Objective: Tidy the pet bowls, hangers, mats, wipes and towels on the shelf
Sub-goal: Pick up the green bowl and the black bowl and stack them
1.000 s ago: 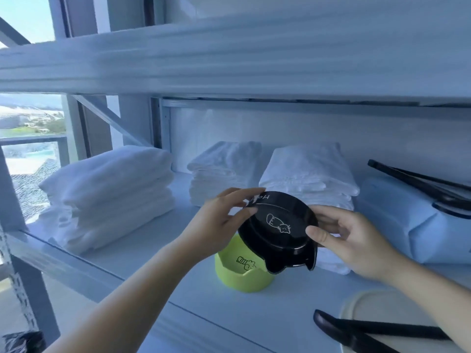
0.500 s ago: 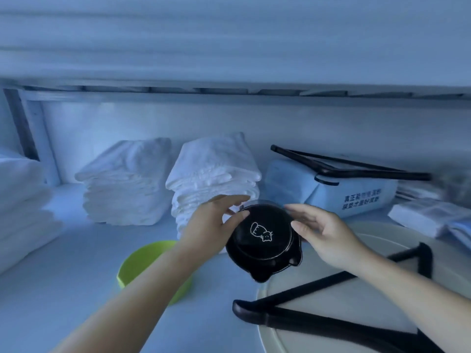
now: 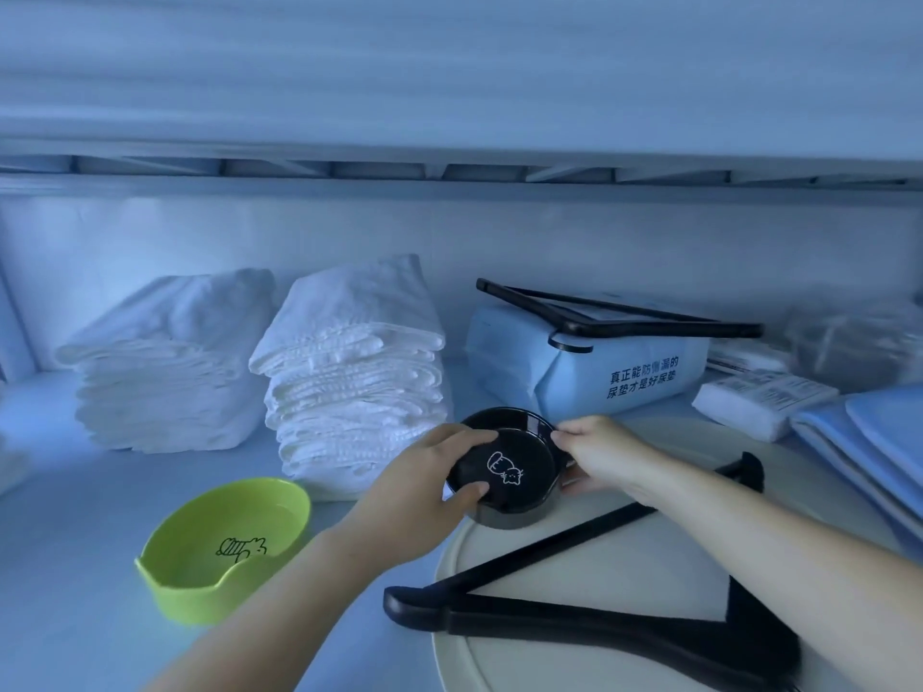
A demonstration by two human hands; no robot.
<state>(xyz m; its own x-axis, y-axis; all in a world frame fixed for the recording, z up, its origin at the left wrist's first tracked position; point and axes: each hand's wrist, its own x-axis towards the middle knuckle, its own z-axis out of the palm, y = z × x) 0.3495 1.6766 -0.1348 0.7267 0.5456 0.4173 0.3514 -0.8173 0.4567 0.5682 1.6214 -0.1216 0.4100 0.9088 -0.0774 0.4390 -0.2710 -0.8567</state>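
A black pet bowl (image 3: 514, 457) with a white cat drawing sits at the back edge of a round white mat (image 3: 589, 556). My left hand (image 3: 424, 486) grips its left rim, thumb on the near side. My right hand (image 3: 599, 454) pinches its right rim. A green pet bowl (image 3: 225, 546) stands on the shelf to the left. A black hanger (image 3: 589, 621) lies on the mat in front of the black bowl.
Two stacks of white towels (image 3: 349, 387) stand at the back left. A blue pad pack (image 3: 629, 372) carries a second black hanger (image 3: 619, 317). Wipe packs (image 3: 764, 397) and blue mats (image 3: 869, 442) lie at the right. A shelf board (image 3: 449, 92) hangs low overhead.
Both hands carried the black bowl from above the green bowl to the right and lowered it onto the white mat's edge. It went from tilted to level.
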